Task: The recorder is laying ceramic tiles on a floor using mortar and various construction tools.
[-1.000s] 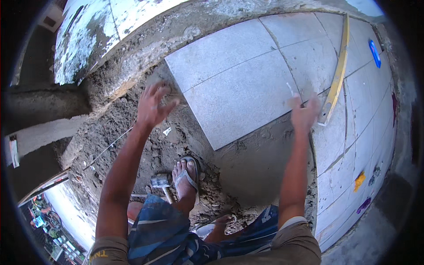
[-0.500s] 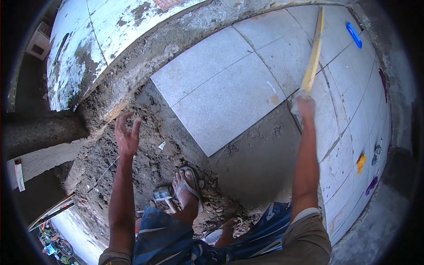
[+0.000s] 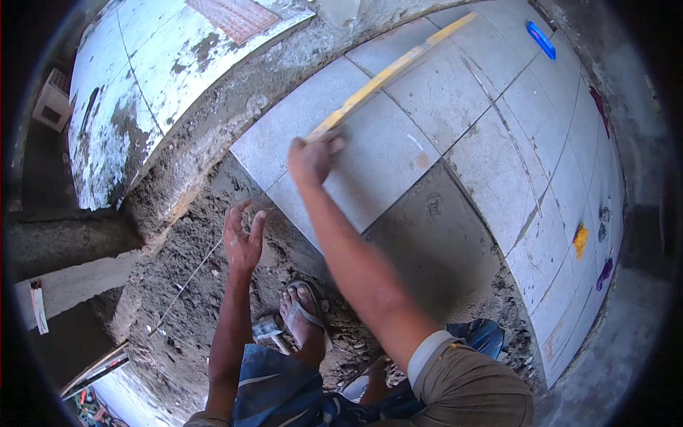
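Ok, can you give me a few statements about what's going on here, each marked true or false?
1. The right hand grips the long, straight yellow bar. True.
2. The left hand holds the grey-headed, pale-handled hammer. False: that hand is empty; the hammer lies beside the sandalled foot.
3. The oblong blue object lies on the pale, flat floor tiles. True.
4. The crumpled yellow scrap lies on the smooth grey mortar-like patch. False: it lies on the tiles.

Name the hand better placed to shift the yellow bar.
The right hand, probably: it holds the yellow bar by one end; the left hand is open and empty, over rough soil.
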The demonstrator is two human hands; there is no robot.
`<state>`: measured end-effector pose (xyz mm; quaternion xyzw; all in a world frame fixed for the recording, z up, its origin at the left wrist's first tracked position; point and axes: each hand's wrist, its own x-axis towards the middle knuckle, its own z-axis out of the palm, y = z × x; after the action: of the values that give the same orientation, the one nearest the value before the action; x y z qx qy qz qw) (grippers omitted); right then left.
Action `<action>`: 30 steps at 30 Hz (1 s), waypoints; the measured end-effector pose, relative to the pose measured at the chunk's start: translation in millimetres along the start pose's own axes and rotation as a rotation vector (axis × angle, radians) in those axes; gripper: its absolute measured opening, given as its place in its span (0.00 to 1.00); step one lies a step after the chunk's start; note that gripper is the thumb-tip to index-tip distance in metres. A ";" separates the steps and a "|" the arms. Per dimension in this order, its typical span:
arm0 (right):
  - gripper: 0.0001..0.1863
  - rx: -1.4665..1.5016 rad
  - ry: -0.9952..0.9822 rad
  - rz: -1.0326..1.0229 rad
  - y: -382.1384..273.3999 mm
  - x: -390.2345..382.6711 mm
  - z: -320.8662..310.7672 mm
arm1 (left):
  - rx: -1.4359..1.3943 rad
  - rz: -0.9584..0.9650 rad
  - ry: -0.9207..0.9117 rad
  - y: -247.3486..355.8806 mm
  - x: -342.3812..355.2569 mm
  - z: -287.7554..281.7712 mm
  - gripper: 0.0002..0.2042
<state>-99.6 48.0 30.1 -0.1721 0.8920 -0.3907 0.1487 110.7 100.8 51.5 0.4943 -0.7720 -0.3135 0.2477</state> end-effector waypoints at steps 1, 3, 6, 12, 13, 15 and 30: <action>0.56 0.026 -0.064 0.019 -18.4 -24.6 9.1 | 0.022 -0.053 0.056 -5.4 0.7 -7.4 0.18; 0.57 -0.057 -0.079 -0.037 -12.9 -38.0 28.0 | -0.032 -0.029 0.104 1.3 10.2 2.3 0.19; 0.56 -0.093 -0.044 -0.155 25.5 -57.7 37.4 | -0.098 -0.023 0.140 2.8 24.0 11.8 0.23; 0.30 0.395 -0.495 -0.078 94.8 -131.4 -105.9 | -0.074 -0.031 0.147 -39.2 57.2 -22.3 0.24; 0.24 0.212 -0.427 -0.146 119.9 -135.6 -143.2 | -0.137 -0.059 0.118 -36.3 67.2 -17.9 0.23; 0.27 0.134 -0.544 0.048 146.2 -151.9 -211.4 | -0.178 -0.118 0.099 -37.0 79.6 -20.0 0.23; 0.23 0.136 -0.507 0.117 186.9 -165.0 -301.0 | 0.344 0.103 -0.157 -11.8 121.5 19.3 0.17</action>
<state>-107.6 431.0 107.6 -0.2024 0.8064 -0.3847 0.4010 57.3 -9.9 38.6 0.4635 -0.8553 -0.2015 0.1144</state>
